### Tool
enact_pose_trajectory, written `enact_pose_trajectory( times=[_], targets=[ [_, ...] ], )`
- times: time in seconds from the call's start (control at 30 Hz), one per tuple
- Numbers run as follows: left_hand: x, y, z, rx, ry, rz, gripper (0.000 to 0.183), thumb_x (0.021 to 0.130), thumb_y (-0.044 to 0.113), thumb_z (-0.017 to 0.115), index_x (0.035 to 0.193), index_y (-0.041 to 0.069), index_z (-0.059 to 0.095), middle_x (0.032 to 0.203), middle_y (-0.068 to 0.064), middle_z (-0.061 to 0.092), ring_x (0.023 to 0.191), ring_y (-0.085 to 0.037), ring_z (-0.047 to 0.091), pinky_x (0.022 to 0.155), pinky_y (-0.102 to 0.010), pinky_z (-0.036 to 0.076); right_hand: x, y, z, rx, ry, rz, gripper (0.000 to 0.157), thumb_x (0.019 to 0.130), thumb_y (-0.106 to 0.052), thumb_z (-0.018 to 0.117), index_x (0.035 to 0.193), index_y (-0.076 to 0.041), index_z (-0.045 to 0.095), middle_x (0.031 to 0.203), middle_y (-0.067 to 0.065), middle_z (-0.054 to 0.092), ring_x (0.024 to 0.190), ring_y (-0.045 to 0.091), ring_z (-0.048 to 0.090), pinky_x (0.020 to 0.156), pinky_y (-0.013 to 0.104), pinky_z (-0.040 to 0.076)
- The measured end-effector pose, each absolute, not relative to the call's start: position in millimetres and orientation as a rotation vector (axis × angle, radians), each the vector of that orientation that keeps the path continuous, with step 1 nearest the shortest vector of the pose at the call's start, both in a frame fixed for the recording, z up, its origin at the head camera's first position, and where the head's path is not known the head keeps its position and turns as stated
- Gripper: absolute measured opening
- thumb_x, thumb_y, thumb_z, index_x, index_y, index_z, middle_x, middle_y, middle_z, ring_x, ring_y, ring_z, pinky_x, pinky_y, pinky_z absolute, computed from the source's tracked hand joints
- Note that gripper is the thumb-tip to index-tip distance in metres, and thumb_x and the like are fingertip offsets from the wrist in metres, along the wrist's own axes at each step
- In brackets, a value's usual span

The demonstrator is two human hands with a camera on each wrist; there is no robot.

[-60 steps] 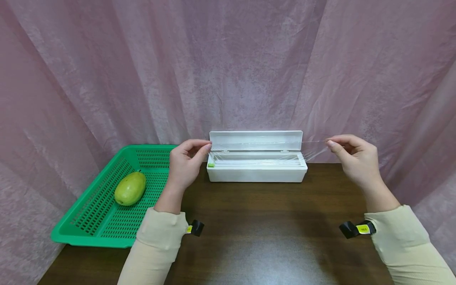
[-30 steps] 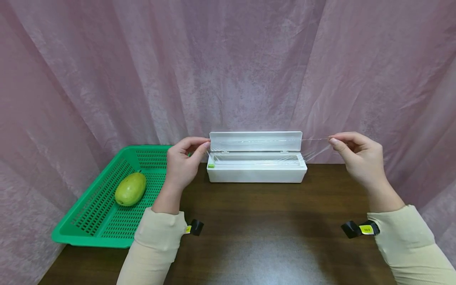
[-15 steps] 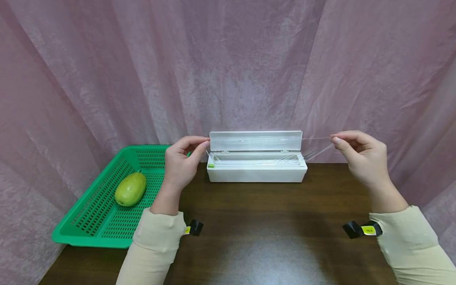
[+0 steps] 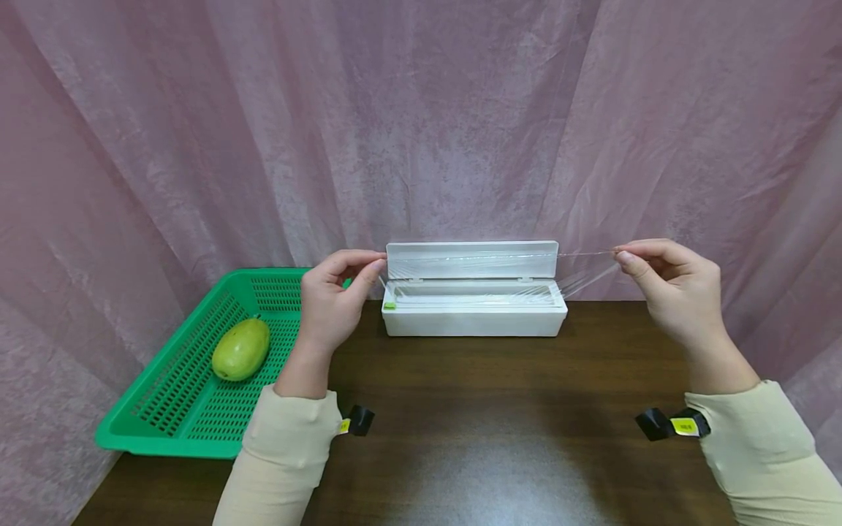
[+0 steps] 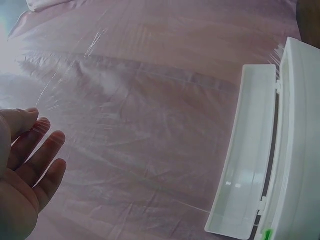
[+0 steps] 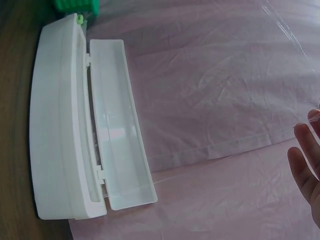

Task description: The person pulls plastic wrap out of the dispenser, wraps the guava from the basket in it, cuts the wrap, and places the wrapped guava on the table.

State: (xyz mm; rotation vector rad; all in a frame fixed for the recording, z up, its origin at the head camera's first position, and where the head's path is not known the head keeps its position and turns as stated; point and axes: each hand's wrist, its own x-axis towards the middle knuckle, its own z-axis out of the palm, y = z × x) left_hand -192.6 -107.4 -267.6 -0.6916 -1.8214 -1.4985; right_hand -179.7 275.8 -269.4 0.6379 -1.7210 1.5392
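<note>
Clear plastic wrap [image 4: 487,258] stretches between my two hands, its front edge taut and its rest running down into a white wrap dispenser box [image 4: 475,324]. The box's hinged lid [image 4: 473,250] stands up at the back. My left hand [image 4: 335,296] pinches one corner of the film between thumb and forefinger; the left wrist view shows the other fingers [image 5: 47,175] loosely bent. Over to the right, my right hand [image 4: 680,292] pinches the opposite corner, raised higher than the box. A small green slider [image 4: 390,305] sits on the box's left front edge.
A green plastic basket [image 4: 158,444] stands on the left of the dark wooden table [image 4: 460,409], with a yellow-green oval fruit [image 4: 241,349] inside it. A pink curtain [image 4: 473,124] hangs right behind the box.
Both hands have drawn apart, the left slightly leftward and the right further right and a little up, with the film pulled wider between them. Box, basket and fruit stay put.
</note>
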Motion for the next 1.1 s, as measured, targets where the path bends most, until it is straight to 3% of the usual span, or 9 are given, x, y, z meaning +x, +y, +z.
enact_pose_trajectory(
  times=[0.37, 1.1],
  targets=[
    [-191.5, -107.9, -265.9, -0.717, -1.793, -1.499, 0.009, 0.08, -0.005, 0.07, 0.088, -0.008, 0.071, 0.088, -0.024, 0.069, 0.078, -0.002, 0.063, 0.071, -0.016, 0.051, -175.3, 273.8, -265.5, 0.698, -1.63, 1.667, 0.015, 0.076, 0.026, 0.058, 0.088, 0.02, 0.065, 0.083, 0.003, 0.073, 0.07, 0.008, 0.067, 0.067, 0.013, 0.051],
    [-188.3, -106.4, -258.7, -0.753, -1.734, -1.46, 0.007, 0.079, -0.007, 0.069, 0.086, -0.008, 0.071, 0.087, -0.021, 0.07, 0.08, -0.002, 0.064, 0.072, -0.018, 0.051, -174.1, 277.8, -261.1, 0.769, -1.6, 1.635, 0.012, 0.077, 0.026, 0.057, 0.088, 0.027, 0.058, 0.086, 0.006, 0.073, 0.074, 0.012, 0.068, 0.07, 0.016, 0.053]
  ],
)
